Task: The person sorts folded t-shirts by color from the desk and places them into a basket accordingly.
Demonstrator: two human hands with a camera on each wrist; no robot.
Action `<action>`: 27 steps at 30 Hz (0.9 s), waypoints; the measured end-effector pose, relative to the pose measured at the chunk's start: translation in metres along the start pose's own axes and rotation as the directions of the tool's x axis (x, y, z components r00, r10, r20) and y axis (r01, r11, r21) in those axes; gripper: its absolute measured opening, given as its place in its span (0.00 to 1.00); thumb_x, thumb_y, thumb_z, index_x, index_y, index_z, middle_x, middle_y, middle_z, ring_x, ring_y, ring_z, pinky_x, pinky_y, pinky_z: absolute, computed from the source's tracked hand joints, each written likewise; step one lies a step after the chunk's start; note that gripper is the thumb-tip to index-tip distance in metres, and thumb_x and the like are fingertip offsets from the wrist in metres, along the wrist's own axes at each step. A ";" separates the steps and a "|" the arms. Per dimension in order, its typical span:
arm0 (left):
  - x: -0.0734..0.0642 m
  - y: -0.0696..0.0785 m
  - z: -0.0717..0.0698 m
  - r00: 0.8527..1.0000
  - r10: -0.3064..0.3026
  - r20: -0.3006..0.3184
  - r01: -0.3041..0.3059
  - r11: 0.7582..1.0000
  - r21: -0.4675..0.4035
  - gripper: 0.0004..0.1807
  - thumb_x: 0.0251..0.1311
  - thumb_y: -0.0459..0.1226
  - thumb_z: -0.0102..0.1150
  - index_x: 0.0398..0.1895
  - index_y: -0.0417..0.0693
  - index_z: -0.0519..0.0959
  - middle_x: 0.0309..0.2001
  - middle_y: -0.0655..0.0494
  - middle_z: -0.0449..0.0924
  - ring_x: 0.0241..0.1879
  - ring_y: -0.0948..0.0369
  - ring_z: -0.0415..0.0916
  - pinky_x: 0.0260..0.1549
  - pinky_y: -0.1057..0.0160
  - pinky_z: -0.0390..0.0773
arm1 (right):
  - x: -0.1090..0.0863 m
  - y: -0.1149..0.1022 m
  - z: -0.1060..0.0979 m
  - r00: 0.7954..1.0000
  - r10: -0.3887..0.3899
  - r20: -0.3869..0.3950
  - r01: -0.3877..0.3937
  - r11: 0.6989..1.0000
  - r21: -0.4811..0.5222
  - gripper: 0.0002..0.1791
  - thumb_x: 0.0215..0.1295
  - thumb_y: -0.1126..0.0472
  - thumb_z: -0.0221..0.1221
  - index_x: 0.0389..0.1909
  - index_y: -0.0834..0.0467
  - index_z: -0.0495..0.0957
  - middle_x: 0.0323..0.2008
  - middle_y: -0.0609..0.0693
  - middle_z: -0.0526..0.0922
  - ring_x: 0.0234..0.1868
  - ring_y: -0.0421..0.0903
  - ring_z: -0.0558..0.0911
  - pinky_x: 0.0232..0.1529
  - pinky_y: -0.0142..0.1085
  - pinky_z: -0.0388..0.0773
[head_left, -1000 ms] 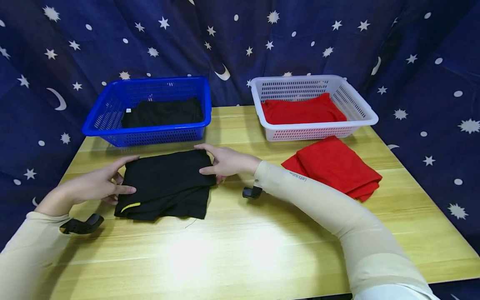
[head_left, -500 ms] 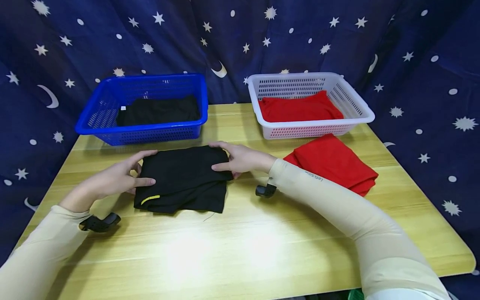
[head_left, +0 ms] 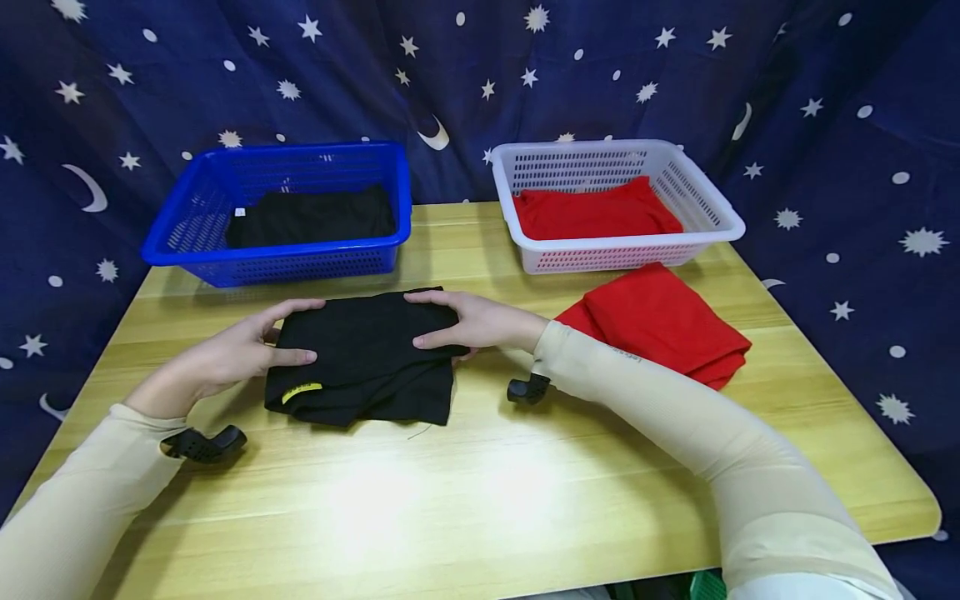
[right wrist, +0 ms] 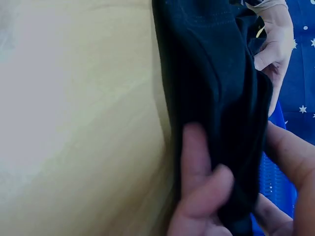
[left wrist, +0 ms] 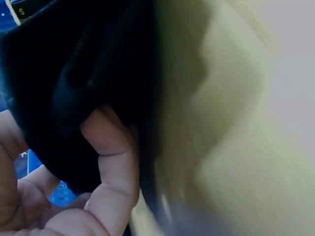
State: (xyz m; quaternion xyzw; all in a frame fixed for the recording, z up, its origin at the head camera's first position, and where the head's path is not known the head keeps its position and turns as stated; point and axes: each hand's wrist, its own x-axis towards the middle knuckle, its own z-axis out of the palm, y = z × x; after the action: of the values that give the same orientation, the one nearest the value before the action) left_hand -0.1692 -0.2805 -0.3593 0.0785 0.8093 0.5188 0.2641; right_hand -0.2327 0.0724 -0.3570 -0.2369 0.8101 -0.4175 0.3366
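Both hands grasp the folded black cloth [head_left: 367, 337], which lies across the left-hand part of the wooden tabletop, in front of the blue basket [head_left: 300, 252]. The left hand [head_left: 228, 358] grips its left end, thumb on top, and the right hand [head_left: 480, 322] grips its right end the same way; the wrist views show fingers curled against the fabric's underside. Whether the cloth is wholly on the tabletop [head_left: 450, 508] or partly raised, I cannot tell. A yellow strip [head_left: 302, 392] shows near its lower left corner (a loose thread [head_left: 422, 432] trails by the near edge). The blue basket holds dark clothing [head_left: 315, 218] with a small white tag [head_left: 240, 212]. To its right, well apart, a white basket [head_left: 622, 244] holds a red garment [head_left: 596, 212]. A folded red cloth [head_left: 660, 321] lies just in front of that basket, partly behind the right sleeve [head_left: 637, 387]
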 end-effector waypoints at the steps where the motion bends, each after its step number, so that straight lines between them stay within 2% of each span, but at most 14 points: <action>1: 0.000 0.000 0.000 1.000 0.001 0.002 -0.001 1.000 -0.013 0.45 0.62 0.39 0.68 0.78 0.67 0.54 0.61 0.34 0.73 0.49 0.54 0.84 0.43 0.56 0.85 | 0.000 0.000 0.001 1.000 0.001 -0.004 -0.001 1.000 0.002 0.43 0.60 0.43 0.69 0.74 0.28 0.58 0.68 0.44 0.65 0.44 0.48 0.84 0.33 0.44 0.86; 6: -0.001 -0.002 0.002 1.000 0.009 0.003 -0.009 0.999 -0.052 0.45 0.63 0.37 0.68 0.78 0.66 0.54 0.60 0.36 0.72 0.47 0.57 0.84 0.41 0.57 0.85 | 0.000 -0.002 0.004 1.000 -0.011 -0.029 0.011 1.000 -0.003 0.43 0.61 0.43 0.69 0.74 0.25 0.58 0.67 0.44 0.68 0.31 0.56 0.86 0.28 0.40 0.81; 11: -0.001 -0.006 0.003 0.999 0.021 -0.024 -0.023 0.998 -0.063 0.44 0.63 0.36 0.67 0.78 0.66 0.55 0.56 0.38 0.72 0.45 0.59 0.84 0.39 0.56 0.86 | 0.002 -0.001 0.006 0.995 -0.059 -0.080 0.060 0.998 0.019 0.42 0.61 0.47 0.70 0.73 0.27 0.61 0.65 0.45 0.69 0.27 0.56 0.83 0.26 0.36 0.74; 12: -0.001 -0.007 0.003 0.999 0.024 -0.030 -0.026 0.998 -0.060 0.44 0.63 0.36 0.67 0.78 0.66 0.56 0.56 0.39 0.72 0.44 0.59 0.84 0.39 0.56 0.86 | 0.003 -0.001 0.006 0.997 -0.052 -0.065 0.057 0.996 0.067 0.42 0.61 0.49 0.70 0.73 0.28 0.61 0.63 0.46 0.71 0.26 0.56 0.82 0.25 0.36 0.72; 14: 0.000 -0.008 0.003 0.999 0.030 -0.031 -0.031 0.998 -0.061 0.44 0.62 0.36 0.67 0.78 0.67 0.56 0.57 0.39 0.71 0.46 0.59 0.84 0.40 0.56 0.86 | 0.005 0.000 0.006 0.999 -0.029 -0.024 0.032 0.984 0.173 0.42 0.60 0.52 0.70 0.72 0.28 0.62 0.62 0.47 0.73 0.27 0.53 0.81 0.27 0.36 0.73; 17: 0.001 -0.010 0.003 0.999 0.027 -0.037 -0.029 0.998 -0.056 0.44 0.62 0.38 0.68 0.78 0.68 0.56 0.60 0.40 0.69 0.48 0.59 0.82 0.41 0.56 0.85 | 0.008 0.002 0.005 0.999 0.012 0.047 -0.026 0.945 0.327 0.41 0.61 0.54 0.70 0.71 0.27 0.63 0.61 0.48 0.76 0.33 0.49 0.81 0.31 0.36 0.75; 19: 0.001 -0.011 0.003 0.999 0.021 -0.043 -0.023 0.998 -0.055 0.44 0.62 0.39 0.68 0.77 0.69 0.56 0.61 0.40 0.68 0.49 0.59 0.81 0.41 0.56 0.85 | 0.010 0.004 0.006 0.998 0.018 0.065 -0.041 0.923 0.383 0.40 0.62 0.54 0.70 0.71 0.27 0.64 0.61 0.48 0.76 0.38 0.47 0.82 0.35 0.37 0.77; 21: 0.001 -0.012 0.003 0.999 0.016 -0.052 -0.018 0.999 -0.048 0.44 0.61 0.40 0.69 0.77 0.70 0.56 0.62 0.41 0.67 0.49 0.58 0.80 0.41 0.56 0.85 | 0.012 0.004 0.006 0.999 0.014 0.049 -0.032 0.925 0.380 0.38 0.62 0.53 0.69 0.70 0.28 0.65 0.60 0.48 0.76 0.40 0.46 0.81 0.34 0.36 0.76; 24: 0.001 -0.012 0.004 0.998 0.012 -0.059 -0.016 0.998 -0.057 0.45 0.61 0.40 0.70 0.77 0.69 0.56 0.62 0.41 0.67 0.51 0.57 0.80 0.43 0.54 0.85 | 0.012 0.005 0.008 1.000 0.008 0.015 -0.013 0.943 0.333 0.35 0.62 0.49 0.69 0.69 0.29 0.67 0.60 0.47 0.74 0.40 0.45 0.81 0.32 0.35 0.75; 27: -0.001 -0.013 0.005 0.998 0.019 -0.067 -0.021 0.999 -0.036 0.46 0.60 0.40 0.71 0.77 0.69 0.56 0.63 0.41 0.67 0.53 0.57 0.78 0.44 0.55 0.85 | 0.013 0.007 0.010 1.000 0.007 -0.021 -0.001 0.960 0.280 0.34 0.62 0.48 0.69 0.68 0.30 0.68 0.59 0.47 0.76 0.36 0.44 0.81 0.29 0.33 0.73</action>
State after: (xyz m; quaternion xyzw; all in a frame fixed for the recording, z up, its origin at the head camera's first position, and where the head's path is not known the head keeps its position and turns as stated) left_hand -0.1640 -0.2826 -0.3724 0.0643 0.8072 0.5385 0.2330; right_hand -0.2345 0.0620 -0.3712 -0.1806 0.7471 -0.5297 0.3586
